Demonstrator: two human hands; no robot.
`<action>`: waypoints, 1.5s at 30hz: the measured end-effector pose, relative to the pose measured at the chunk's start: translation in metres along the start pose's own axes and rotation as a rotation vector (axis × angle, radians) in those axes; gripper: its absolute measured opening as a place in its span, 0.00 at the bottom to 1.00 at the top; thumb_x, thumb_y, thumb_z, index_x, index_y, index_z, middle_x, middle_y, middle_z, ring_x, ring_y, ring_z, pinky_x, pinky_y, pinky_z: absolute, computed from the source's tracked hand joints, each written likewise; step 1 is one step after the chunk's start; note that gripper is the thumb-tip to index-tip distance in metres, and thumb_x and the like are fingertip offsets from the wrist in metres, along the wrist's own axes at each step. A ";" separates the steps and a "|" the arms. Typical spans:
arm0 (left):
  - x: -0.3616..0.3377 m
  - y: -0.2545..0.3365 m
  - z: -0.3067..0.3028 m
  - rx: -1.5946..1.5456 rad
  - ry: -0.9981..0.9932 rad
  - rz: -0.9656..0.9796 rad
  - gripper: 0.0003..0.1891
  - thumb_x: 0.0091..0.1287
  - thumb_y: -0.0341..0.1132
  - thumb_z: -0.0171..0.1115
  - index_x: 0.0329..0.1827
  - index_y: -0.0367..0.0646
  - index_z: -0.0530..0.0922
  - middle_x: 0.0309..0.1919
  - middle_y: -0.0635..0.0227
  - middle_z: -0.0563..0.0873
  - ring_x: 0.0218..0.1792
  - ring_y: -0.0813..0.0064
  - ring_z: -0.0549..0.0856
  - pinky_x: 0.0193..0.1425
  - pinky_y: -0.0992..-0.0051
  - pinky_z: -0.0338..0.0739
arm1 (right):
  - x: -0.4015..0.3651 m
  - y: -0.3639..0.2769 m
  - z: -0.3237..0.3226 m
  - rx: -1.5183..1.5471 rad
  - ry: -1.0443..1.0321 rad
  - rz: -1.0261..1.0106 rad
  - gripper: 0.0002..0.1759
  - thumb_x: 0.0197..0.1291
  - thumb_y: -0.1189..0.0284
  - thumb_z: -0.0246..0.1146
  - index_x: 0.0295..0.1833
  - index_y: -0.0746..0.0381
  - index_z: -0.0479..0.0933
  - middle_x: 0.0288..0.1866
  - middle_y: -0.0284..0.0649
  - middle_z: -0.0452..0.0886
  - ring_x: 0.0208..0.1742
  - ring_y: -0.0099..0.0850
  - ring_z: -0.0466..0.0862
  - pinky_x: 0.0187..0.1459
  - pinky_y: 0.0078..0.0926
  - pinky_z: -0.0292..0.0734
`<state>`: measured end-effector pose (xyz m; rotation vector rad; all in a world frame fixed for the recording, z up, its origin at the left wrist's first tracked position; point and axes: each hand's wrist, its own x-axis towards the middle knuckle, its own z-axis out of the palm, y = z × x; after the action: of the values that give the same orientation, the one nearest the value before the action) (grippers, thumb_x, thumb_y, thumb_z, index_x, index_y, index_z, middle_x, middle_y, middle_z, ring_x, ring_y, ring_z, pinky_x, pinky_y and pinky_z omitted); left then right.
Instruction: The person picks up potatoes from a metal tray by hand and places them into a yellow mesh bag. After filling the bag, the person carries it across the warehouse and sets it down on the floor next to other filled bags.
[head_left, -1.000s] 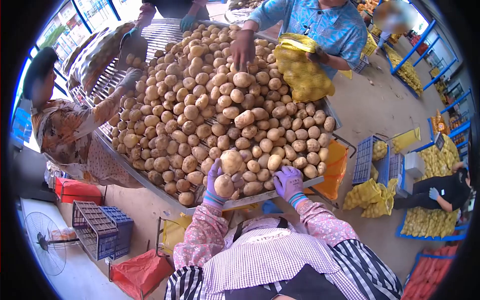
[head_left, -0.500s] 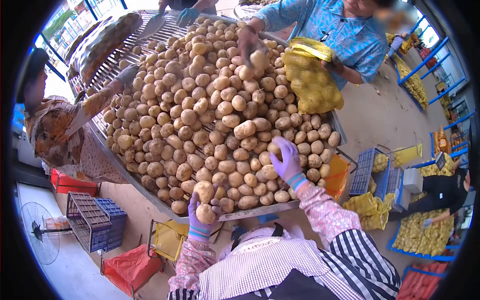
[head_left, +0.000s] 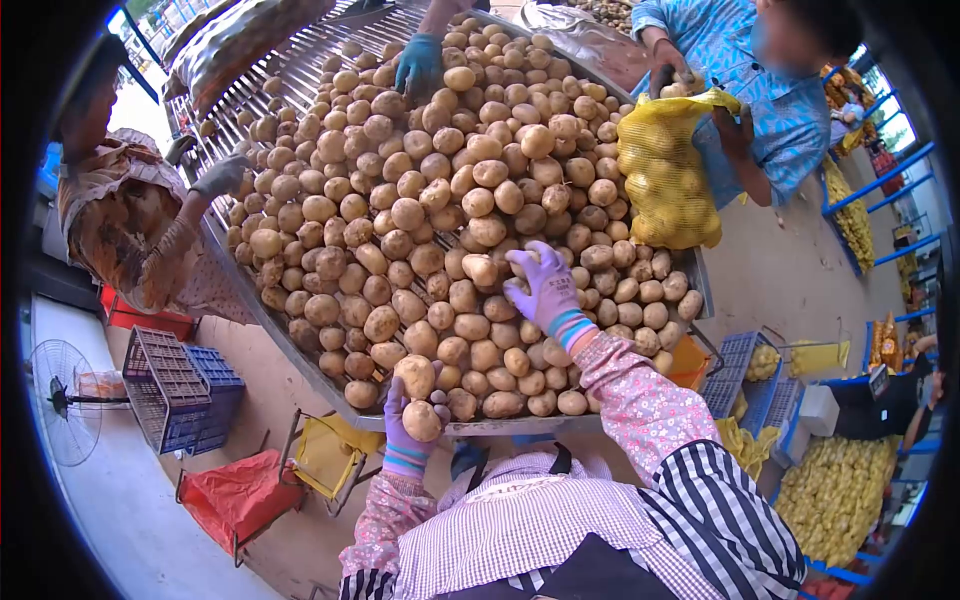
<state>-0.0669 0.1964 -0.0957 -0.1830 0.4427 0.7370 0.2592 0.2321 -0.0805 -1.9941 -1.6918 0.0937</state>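
My left hand (head_left: pixel 404 436), in a purple glove, is closed around two potatoes at the near edge of the sorting table. One potato (head_left: pixel 414 375) sits above the other potato (head_left: pixel 422 421). My right hand (head_left: pixel 548 290), gloved the same way, lies over the heap of potatoes (head_left: pixel 400 270) with its fingers curled round a potato, mostly hidden beneath the glove. Brown, earthy potatoes of mixed sizes cover most of the table around both hands.
Across the table, a person in blue holds a yellow mesh bag (head_left: pixel 668 180) of potatoes. A grey-gloved hand (head_left: pixel 222 176) works at the left, a teal-gloved hand (head_left: pixel 419 66) at the back. Blue crates (head_left: pixel 185 385) and a red sack (head_left: pixel 245 500) stand below left.
My right hand has moved farther up and left over the heap. My left hand keeps its two potatoes. The person in blue has drawn a hand from the heap to the bag's mouth.
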 end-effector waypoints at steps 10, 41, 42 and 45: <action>0.001 0.005 -0.006 0.039 0.007 -0.020 0.35 0.77 0.60 0.59 0.77 0.44 0.69 0.71 0.60 0.80 0.43 0.65 0.85 0.42 0.66 0.86 | -0.013 0.015 -0.036 0.049 -0.137 0.062 0.21 0.63 0.59 0.72 0.60 0.50 0.81 0.61 0.46 0.79 0.61 0.49 0.78 0.66 0.48 0.72; -0.002 -0.006 -0.013 -0.192 -0.079 0.071 0.35 0.75 0.62 0.60 0.75 0.49 0.72 0.71 0.58 0.80 0.61 0.58 0.84 0.58 0.53 0.86 | -0.041 -0.057 0.035 1.111 -0.378 0.400 0.36 0.76 0.40 0.55 0.64 0.64 0.77 0.51 0.47 0.86 0.49 0.37 0.88 0.53 0.37 0.83; -0.004 -0.009 -0.010 -0.229 -0.077 0.079 0.35 0.74 0.62 0.61 0.76 0.49 0.72 0.72 0.58 0.79 0.67 0.55 0.82 0.64 0.48 0.83 | -0.047 -0.057 0.044 1.110 -0.397 0.399 0.36 0.76 0.40 0.55 0.64 0.64 0.77 0.51 0.47 0.86 0.49 0.37 0.88 0.53 0.37 0.83; -0.009 -0.014 -0.007 -0.208 -0.160 0.113 0.37 0.72 0.62 0.63 0.77 0.50 0.70 0.77 0.55 0.73 0.75 0.50 0.74 0.74 0.37 0.71 | -0.057 -0.079 0.047 0.698 -0.212 -0.083 0.27 0.77 0.49 0.56 0.63 0.60 0.79 0.49 0.49 0.88 0.47 0.49 0.90 0.49 0.43 0.84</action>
<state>-0.0656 0.1789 -0.0974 -0.2935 0.2245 0.9020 0.1580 0.2013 -0.1031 -1.4210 -1.5657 0.7763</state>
